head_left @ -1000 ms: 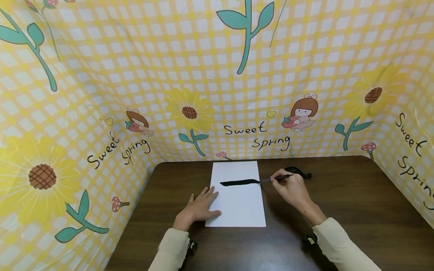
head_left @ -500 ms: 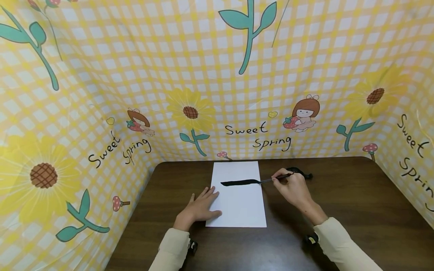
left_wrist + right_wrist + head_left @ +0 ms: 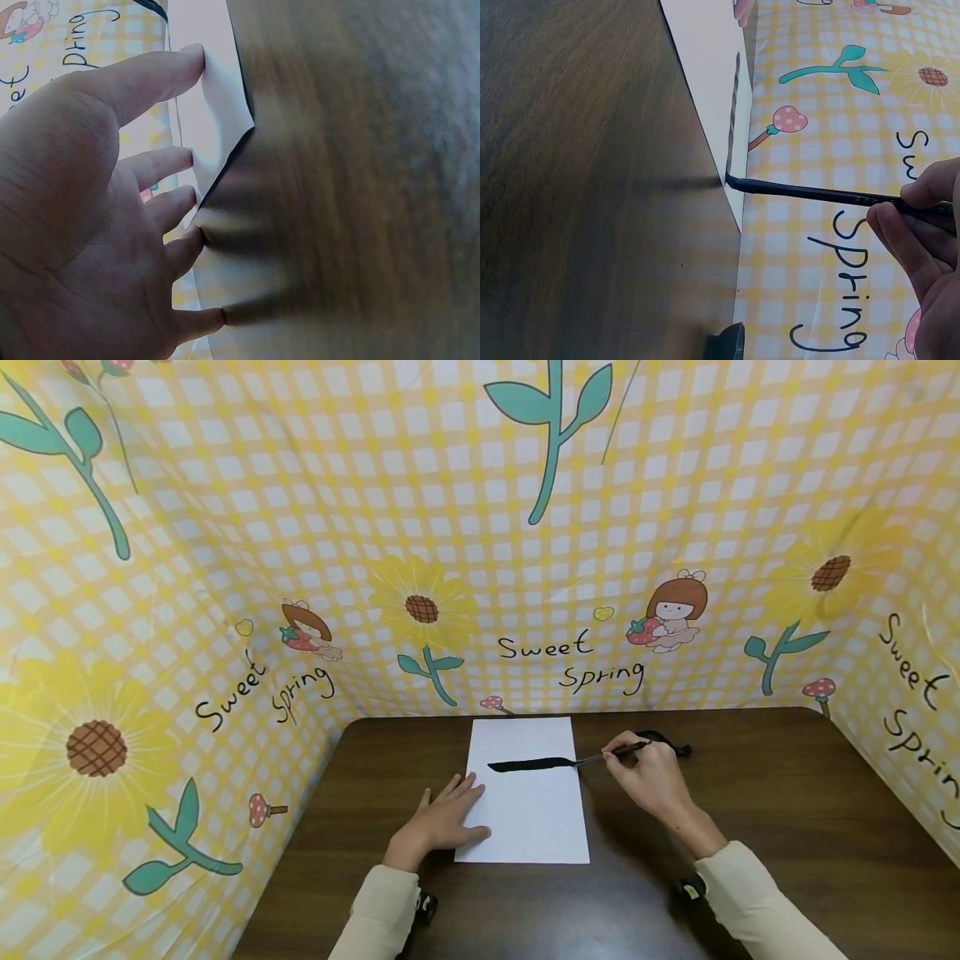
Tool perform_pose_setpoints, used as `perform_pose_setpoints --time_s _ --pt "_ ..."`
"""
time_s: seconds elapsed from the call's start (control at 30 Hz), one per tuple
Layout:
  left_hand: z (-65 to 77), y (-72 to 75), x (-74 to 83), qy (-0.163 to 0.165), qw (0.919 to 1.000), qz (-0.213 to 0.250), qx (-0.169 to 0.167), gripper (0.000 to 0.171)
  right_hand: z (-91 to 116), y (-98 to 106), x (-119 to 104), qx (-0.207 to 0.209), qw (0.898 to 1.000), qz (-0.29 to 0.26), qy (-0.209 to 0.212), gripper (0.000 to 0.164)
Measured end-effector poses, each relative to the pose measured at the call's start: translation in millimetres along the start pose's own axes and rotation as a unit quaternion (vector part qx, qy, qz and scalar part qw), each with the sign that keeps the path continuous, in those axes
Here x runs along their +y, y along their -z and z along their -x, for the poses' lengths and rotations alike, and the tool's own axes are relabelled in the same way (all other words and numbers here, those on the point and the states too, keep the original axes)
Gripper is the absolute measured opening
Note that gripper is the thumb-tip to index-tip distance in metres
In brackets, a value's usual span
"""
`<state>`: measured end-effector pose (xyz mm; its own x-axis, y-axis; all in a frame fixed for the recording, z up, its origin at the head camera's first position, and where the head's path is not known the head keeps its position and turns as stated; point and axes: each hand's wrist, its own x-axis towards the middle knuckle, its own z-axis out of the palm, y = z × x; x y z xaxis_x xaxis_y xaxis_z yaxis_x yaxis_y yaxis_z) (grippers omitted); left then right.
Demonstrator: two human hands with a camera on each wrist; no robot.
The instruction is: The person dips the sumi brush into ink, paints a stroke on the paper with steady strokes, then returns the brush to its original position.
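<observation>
A white sheet of paper [image 3: 525,818] lies upright in front of me on the dark wooden table, with a thick black horizontal stroke [image 3: 528,765] across its upper half. My left hand [image 3: 441,822] rests with spread fingers on the sheet's left edge; in the left wrist view the thumb [image 3: 161,75] reaches over the paper. In my right hand [image 3: 651,781] is a slim dark paintbrush [image 3: 802,190], pinched between thumb and fingers. Its wet black tip bends against the paper at the right edge, where the stroke ends.
A black object [image 3: 682,749], possibly a dish, sits behind my right hand, mostly hidden by it. Its dark edge [image 3: 729,341] shows low in the right wrist view. A yellow checked cloth [image 3: 525,577] with flower prints walls in the table's back and sides.
The head view has shifted very slightly. Both hands, the paintbrush and the black stroke look nearly the same throughout.
</observation>
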<state>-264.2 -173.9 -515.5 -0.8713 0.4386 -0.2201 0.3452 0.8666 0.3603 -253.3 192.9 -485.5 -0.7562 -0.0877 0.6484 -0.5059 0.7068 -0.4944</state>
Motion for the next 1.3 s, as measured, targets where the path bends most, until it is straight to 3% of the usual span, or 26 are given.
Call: perform_pose_setpoints --time_s 0.7,1.0,1.3 --pt "-0.5 0.7 1.1 0.001 1.0 -0.002 0.001 0.082 -1 11 1 0.017 1.0 -0.007 0.009 0.012" --pt "0.1 1.3 -0.7 0.002 1.0 0.001 -0.003 0.081 -3 18 -1 0.019 1.0 -0.013 0.005 0.004" --pt "-1.2 0.1 -3.1 0.0 1.0 0.007 -0.005 0.081 -7 26 -7 0.035 0.999 -0.014 0.011 0.011"
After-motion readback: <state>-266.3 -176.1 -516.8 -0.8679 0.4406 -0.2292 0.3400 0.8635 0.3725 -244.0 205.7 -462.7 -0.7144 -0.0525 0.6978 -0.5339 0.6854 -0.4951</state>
